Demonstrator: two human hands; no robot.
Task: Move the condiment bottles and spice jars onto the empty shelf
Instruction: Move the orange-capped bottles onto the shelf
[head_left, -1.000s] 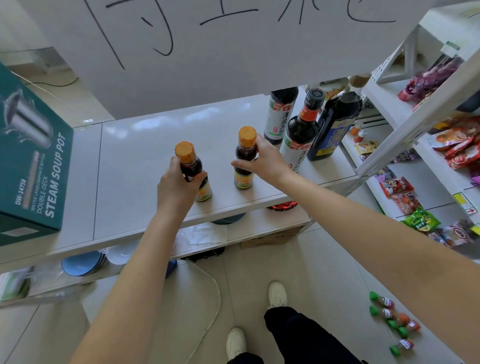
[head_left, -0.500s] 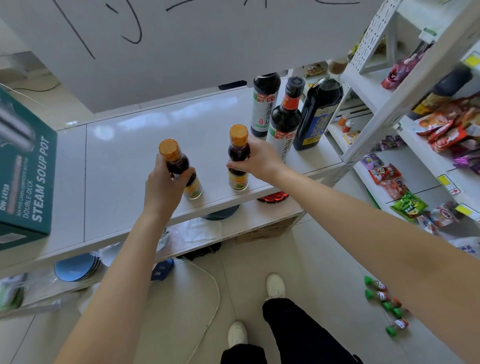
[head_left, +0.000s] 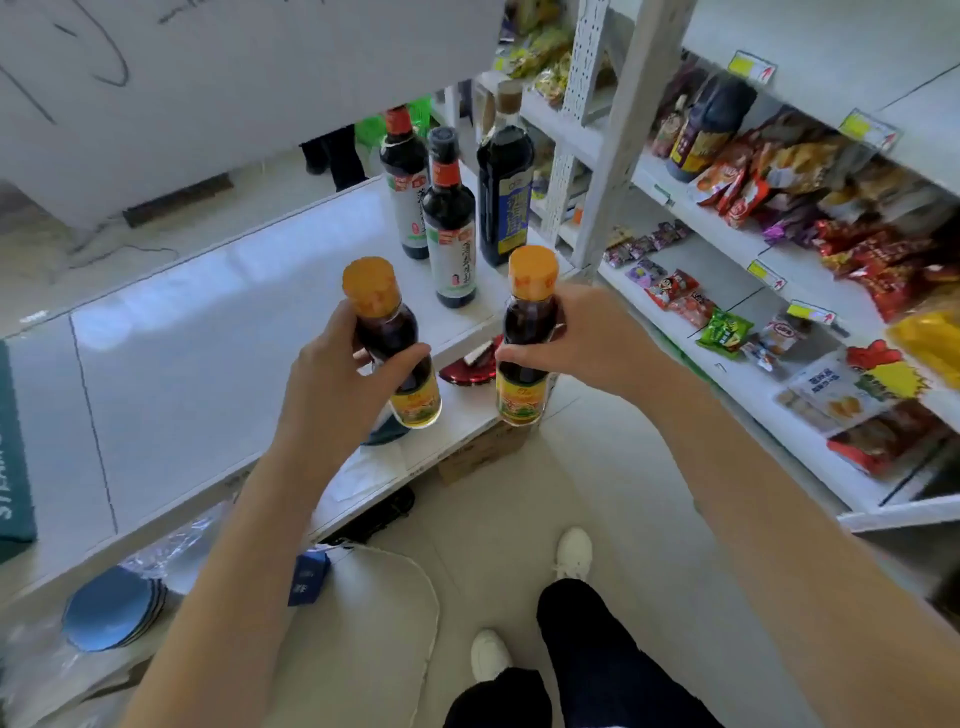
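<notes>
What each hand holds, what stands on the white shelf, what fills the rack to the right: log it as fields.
left hand: grips left orange-capped bottle, tilted
right hand: grips right orange-capped bottle, about upright
white shelf: three tall dark bottles at its far right end
right rack: snack packets
lower shelf: blue plates

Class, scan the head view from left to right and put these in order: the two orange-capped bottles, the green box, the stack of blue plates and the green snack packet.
green box → blue plates → left bottle in the left hand → right bottle in the right hand → green snack packet
</notes>
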